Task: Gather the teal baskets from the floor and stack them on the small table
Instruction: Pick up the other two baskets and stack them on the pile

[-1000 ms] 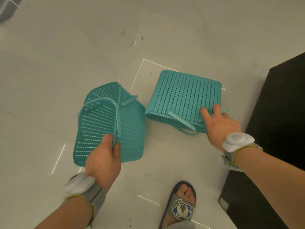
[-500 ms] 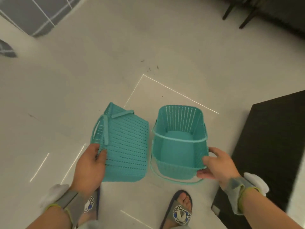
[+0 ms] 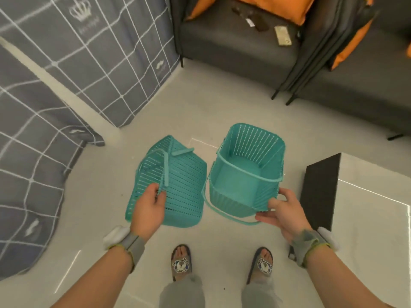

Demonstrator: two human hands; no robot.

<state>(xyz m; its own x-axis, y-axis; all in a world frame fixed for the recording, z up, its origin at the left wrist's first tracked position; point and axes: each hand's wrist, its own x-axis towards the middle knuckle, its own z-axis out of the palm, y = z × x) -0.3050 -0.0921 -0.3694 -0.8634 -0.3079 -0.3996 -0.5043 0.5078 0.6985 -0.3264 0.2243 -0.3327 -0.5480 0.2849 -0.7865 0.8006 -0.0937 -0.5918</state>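
Gripping the rim of a tipped basket (image 3: 178, 185), the left hand (image 3: 149, 210) holds it above the floor (image 3: 200, 107). Just right, the right hand (image 3: 282, 210) pinches the near corner of an upright basket (image 3: 244, 172), left of the black table (image 3: 320, 187).

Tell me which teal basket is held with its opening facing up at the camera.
The basket in the right hand: the right basket shows its bare inside floor. The left basket, in the left hand, is turned sideways, showing its slotted wall.
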